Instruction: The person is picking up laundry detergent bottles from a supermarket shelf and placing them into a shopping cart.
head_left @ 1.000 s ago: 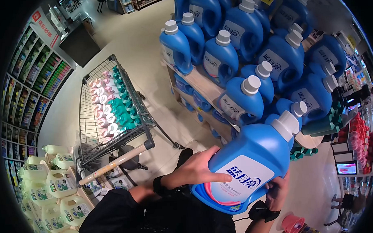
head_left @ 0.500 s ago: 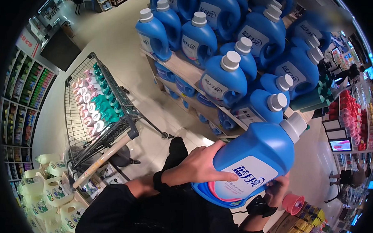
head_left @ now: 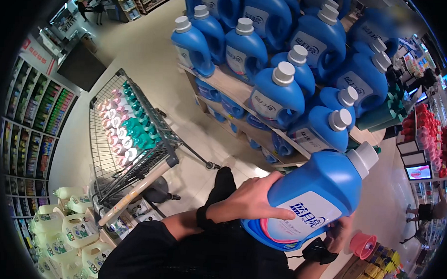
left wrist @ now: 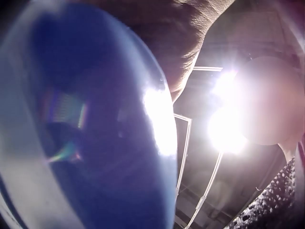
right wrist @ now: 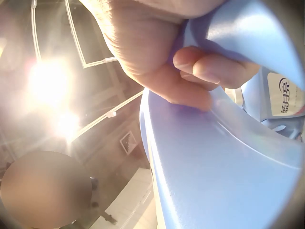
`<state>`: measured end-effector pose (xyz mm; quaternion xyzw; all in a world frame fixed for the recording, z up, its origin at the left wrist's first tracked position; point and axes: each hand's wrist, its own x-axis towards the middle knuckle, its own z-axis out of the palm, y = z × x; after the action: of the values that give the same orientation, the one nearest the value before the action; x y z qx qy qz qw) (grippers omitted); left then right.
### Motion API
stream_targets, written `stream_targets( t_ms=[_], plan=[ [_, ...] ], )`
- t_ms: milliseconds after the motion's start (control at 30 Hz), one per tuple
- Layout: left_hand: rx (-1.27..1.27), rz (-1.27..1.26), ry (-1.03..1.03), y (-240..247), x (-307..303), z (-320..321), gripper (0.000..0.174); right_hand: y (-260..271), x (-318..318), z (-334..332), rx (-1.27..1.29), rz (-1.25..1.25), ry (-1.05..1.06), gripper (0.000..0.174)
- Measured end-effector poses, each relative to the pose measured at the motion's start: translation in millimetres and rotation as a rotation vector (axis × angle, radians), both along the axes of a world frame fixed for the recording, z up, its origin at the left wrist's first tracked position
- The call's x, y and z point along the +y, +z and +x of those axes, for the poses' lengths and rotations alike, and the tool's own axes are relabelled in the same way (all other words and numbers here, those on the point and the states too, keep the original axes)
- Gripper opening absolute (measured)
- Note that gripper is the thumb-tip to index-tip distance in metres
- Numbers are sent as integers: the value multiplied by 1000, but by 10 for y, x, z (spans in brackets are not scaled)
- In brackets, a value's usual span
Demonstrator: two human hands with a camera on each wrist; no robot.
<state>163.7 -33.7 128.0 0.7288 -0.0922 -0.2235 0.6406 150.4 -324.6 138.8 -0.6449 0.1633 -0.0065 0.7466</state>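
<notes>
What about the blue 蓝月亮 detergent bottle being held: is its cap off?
No, the white cap sits on the neck of the blue 蓝月亮 detergent bottle between the left hand and right hand.

The large blue bottle (head_left: 330,182) is smooth moulded plastic, glossy enough for the lamps to leave bright streaks along its curves; its white ribbed screw cap (head_left: 363,159) looks like matter plastic, and its white printed label (head_left: 304,217) is smooth, either paper or film. The blue handled bottles (head_left: 279,94) share that sheen, standing on a pale wood-grained display shelf (head_left: 225,85). The grey wire trolley (head_left: 101,155) appears metal, with a tan push bar (head_left: 135,194) resembling wood. The pale-green jugs (head_left: 80,230) are translucent plastic, the black sleeve (head_left: 138,247) matt cloth, the cream floor (head_left: 143,53) polished and shiny.
</notes>
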Motion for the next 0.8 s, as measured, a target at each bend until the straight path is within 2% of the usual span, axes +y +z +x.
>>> stream_targets(
  t_ms=[33,133,333,467,533,567,633,667,733,800],
  plan=[
    [16,3,-1,21,-3,1,88,-25,-52,6,19,3,18,51],
    [11,36,-2,50,22,-45,88,-4,42,15,15,34,-110,59],
    [-14,23,64,96,104,-101,89,-14,108,144,-42,114,68,53],
    [-12,22,110,101,122,-152,88,-41,104,200,-51,116,56,50],
    [-15,13,115,48,120,-147,89,-38,10,239,-58,95,257,49],
    [-30,-17,99,7,122,-133,89,-73,3,226,-60,88,254,49],
    [-53,-57,81,-49,151,-99,89,-19,208,200,-264,-45,61,52],
    [-70,-56,33,-65,155,-91,89,-4,142,171,-262,-57,54,52],
    [-81,-66,-27,-88,124,-54,89,66,4,82,-149,-223,78,64],
    [-125,-69,-95,-84,95,12,84,122,-47,-45,-163,-273,20,71]
  ],
)
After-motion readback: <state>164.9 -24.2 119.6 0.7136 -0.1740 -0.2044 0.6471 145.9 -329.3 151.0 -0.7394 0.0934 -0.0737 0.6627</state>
